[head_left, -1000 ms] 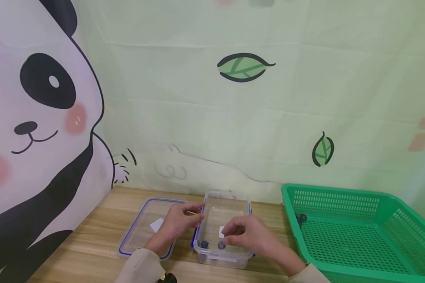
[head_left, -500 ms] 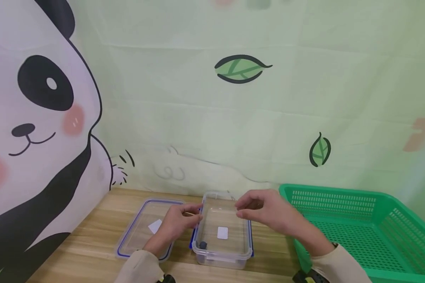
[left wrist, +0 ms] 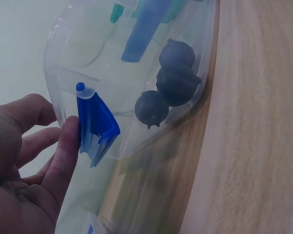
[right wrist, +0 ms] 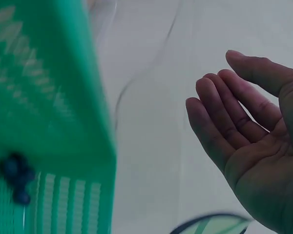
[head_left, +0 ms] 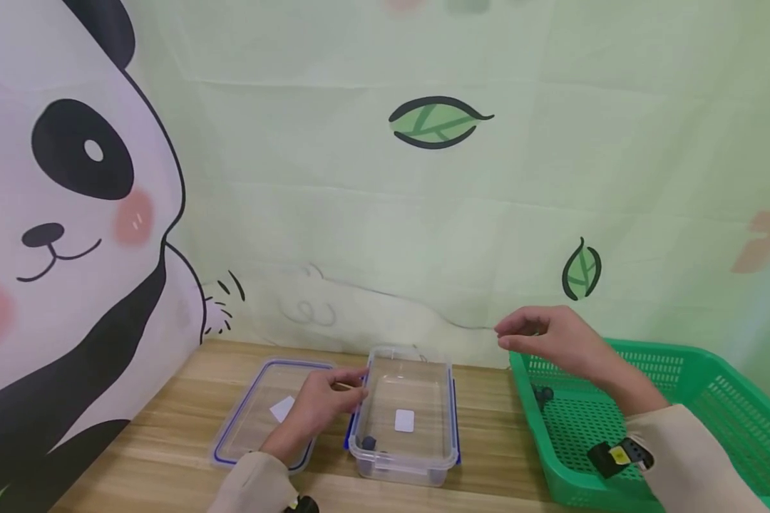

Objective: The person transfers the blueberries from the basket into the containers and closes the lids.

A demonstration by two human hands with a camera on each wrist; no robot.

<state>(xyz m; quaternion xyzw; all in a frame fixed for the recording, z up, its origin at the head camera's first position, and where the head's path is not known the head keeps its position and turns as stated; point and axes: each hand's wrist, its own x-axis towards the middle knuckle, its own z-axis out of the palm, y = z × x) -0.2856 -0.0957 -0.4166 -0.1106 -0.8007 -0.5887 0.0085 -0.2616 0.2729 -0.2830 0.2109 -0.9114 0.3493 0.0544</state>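
Note:
A clear lidless plastic box (head_left: 417,470) with blue latches stands on the table. Through its wall in the left wrist view I see round dark blueberries (left wrist: 178,84) clustered at the bottom; the head view shows one blueberry (head_left: 368,443) plainly in the near left corner. My left hand (head_left: 324,399) touches the box's left rim, its fingers against the wall beside a blue latch (left wrist: 95,124). My right hand (head_left: 552,338) hovers over the back left rim of a green basket (head_left: 555,491), fingers loosely bent, the palm bare in the right wrist view.
Left of the box lies its clear lid (head_left: 257,395) with a blue seal, carrying a white label (head_left: 282,409). Several more blueberries (right wrist: 17,173) sit in the basket's corner. A printed panda cloth (head_left: 334,214) hangs behind the wooden table (head_left: 167,442).
My right hand has moved from over the box, up and right to above the basket. The blueberry beneath its fingers earlier no longer shows in that spot. My left hand stays at the rim.

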